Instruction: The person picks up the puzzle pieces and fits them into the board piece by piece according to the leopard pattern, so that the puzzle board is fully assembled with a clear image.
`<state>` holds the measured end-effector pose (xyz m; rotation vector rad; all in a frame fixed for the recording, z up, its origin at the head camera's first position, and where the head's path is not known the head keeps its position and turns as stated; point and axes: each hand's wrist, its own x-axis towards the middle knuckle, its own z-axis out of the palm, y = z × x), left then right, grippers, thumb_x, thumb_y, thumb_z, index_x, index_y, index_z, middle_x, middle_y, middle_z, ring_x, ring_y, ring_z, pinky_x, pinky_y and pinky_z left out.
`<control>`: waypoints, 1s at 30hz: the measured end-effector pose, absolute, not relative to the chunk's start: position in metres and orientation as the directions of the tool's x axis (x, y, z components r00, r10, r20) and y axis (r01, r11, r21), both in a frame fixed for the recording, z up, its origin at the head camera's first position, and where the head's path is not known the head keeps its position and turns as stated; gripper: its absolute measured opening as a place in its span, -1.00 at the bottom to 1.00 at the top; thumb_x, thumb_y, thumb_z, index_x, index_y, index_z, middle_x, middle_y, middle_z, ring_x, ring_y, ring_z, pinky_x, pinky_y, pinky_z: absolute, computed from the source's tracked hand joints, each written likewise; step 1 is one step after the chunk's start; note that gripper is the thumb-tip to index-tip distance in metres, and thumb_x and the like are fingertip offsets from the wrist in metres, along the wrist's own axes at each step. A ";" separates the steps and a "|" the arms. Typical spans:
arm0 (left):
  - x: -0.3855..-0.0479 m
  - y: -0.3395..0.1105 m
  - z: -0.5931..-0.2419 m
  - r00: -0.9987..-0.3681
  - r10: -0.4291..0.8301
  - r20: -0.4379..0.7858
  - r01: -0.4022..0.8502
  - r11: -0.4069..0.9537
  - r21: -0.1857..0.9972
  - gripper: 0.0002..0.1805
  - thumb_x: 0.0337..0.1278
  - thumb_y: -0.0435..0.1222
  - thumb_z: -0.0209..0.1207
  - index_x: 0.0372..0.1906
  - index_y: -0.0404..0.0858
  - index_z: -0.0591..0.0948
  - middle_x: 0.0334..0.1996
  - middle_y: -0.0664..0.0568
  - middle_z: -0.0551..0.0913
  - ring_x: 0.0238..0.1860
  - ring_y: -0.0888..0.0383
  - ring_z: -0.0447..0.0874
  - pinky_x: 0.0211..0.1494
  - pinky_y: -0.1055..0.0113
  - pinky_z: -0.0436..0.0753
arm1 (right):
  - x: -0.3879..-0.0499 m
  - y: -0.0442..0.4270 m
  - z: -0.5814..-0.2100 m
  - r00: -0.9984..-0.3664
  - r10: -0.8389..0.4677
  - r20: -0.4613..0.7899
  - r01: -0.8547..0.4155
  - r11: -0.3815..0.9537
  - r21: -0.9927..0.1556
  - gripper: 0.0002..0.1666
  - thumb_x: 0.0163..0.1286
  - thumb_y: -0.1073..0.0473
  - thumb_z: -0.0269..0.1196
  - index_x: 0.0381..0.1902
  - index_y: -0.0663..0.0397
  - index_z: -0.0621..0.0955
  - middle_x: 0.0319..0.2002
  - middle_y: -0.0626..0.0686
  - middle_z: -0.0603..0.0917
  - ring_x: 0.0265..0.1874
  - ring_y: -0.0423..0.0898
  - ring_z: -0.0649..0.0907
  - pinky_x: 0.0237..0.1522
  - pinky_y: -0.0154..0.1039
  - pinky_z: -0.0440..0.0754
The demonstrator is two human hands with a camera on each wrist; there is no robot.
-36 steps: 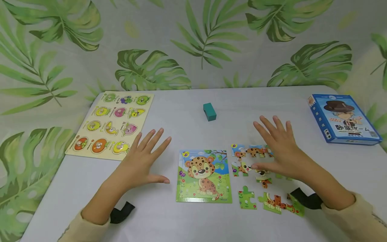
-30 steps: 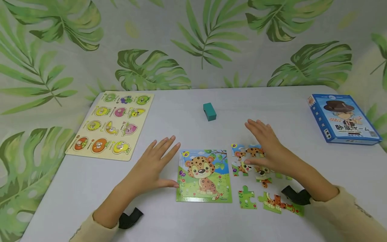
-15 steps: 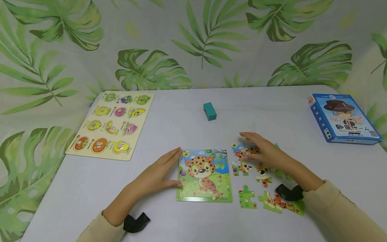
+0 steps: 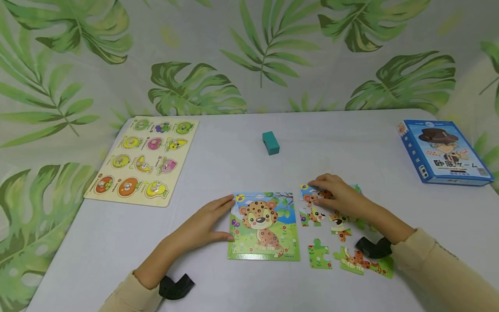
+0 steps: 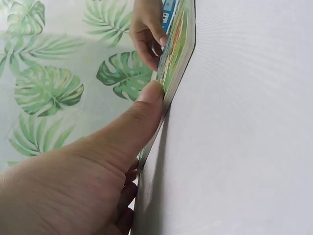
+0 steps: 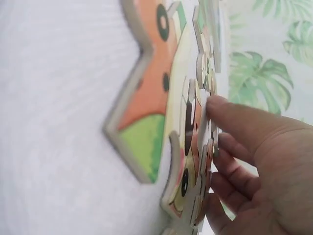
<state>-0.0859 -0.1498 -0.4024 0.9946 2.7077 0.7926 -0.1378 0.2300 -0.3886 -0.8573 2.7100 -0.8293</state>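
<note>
A square leopard jigsaw board [image 4: 265, 227] lies flat on the white table. Along its left edge rests my left hand [image 4: 199, 226], fingers nearly straight; in the left wrist view the thumb [image 5: 146, 105] touches the board's rim. Loose jigsaw pieces lie right of the board. My right hand [image 4: 341, 197] is low over the upper ones, its bent fingers and thumb around the upper-left puzzle piece [image 4: 306, 191], which still lies on the table. In the right wrist view the thumb [image 6: 220, 107] meets the pieces' edge; the other fingertips are partly hidden behind them.
Nearer the front lie a green corner piece [image 4: 319, 255] and leopard-body pieces [image 4: 352, 261]. A teal block [image 4: 270, 143] sits behind the board. A fruit peg puzzle [image 4: 144, 162] is at the left, a blue game box [image 4: 444, 151] at the right. Patterned cloth [image 4: 273, 56] hangs behind.
Both hands have come down from a spread pose above the table. My left hand moved right to the board's edge; my right hand moved left onto the upper puzzle pieces, its fingers bending.
</note>
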 end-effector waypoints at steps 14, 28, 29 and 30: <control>-0.086 -0.151 -0.406 -0.778 0.626 0.042 0.546 0.642 0.538 -0.04 -0.18 0.10 0.26 0.32 -0.28 0.19 0.34 0.00 0.09 0.31 0.05 0.03 0.29 0.17 0.11 | -0.128 0.203 -0.350 -0.814 -0.566 0.134 -0.513 0.590 -0.623 -0.47 0.22 0.12 0.23 0.14 0.15 0.42 0.01 0.14 0.37 -0.04 0.10 0.41 -0.24 -0.02 0.51; -0.086 -0.152 -0.405 -0.776 0.629 0.042 0.543 0.633 0.551 -0.06 -0.14 0.10 0.24 0.32 -0.28 0.19 0.34 -0.01 0.10 0.31 0.04 0.04 0.29 0.15 0.12 | -0.110 0.116 -0.353 -0.778 -0.538 0.325 -0.565 0.372 -0.737 -0.45 0.15 0.14 0.29 0.10 0.16 0.46 0.05 -0.02 0.43 0.06 -0.14 0.42 0.05 -0.20 0.41; -0.086 -0.152 -0.406 -0.776 0.629 0.041 0.542 0.633 0.553 -0.06 -0.14 0.11 0.24 0.32 -0.28 0.19 0.34 -0.01 0.10 0.31 0.04 0.04 0.28 0.14 0.12 | -0.110 0.111 -0.356 -0.782 -0.539 0.312 -0.556 0.377 -0.741 -0.46 0.15 0.13 0.29 0.09 0.17 0.46 0.05 -0.01 0.43 0.04 -0.13 0.43 0.04 -0.19 0.42; -0.086 -0.152 -0.406 -0.776 0.629 0.041 0.542 0.633 0.553 -0.06 -0.14 0.11 0.23 0.33 -0.28 0.19 0.34 0.00 0.10 0.31 0.04 0.04 0.28 0.14 0.12 | -0.109 0.107 -0.358 -0.789 -0.540 0.293 -0.541 0.386 -0.747 -0.46 0.15 0.12 0.29 0.09 0.18 0.47 0.04 0.01 0.44 0.03 -0.11 0.44 0.02 -0.17 0.44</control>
